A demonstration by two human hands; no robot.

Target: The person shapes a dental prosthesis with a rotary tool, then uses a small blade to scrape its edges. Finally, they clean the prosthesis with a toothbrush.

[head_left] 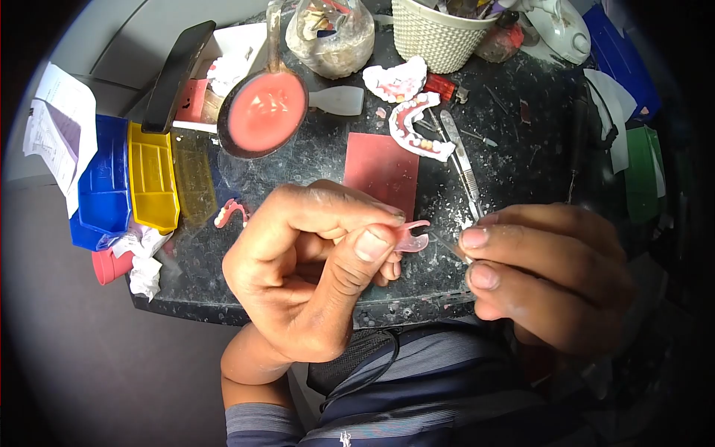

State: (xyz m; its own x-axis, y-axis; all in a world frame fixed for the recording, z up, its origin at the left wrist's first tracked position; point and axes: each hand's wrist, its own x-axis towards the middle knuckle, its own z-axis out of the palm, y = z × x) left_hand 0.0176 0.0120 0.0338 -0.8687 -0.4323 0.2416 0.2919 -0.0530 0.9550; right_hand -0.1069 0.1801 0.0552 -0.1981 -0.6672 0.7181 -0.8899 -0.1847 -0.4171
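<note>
Between thumb and fingertips, my left hand [316, 261] pinches a small pink denture piece [413, 242], whose curved, partly see-through end juts out to the right. My right hand [551, 261] grips a thin metal tool [449, 246], its fine tip close to the notch in the denture piece; the rest of the tool is hidden by the fingers. Behind the hands lies a flat pink wax sheet [382, 167]. A partial denture with teeth [232, 213] rests on the dark table left of my left hand.
Two plaster casts [397, 80] lie beyond the wax sheet, beside a metal scalpel handle [460, 153] and a red lighter [441, 87]. A long-handled pan [274, 37] holds glossy pink material. Yellow [154, 186] and blue [103, 190] bins stand left; a woven basket [436, 37] stands behind.
</note>
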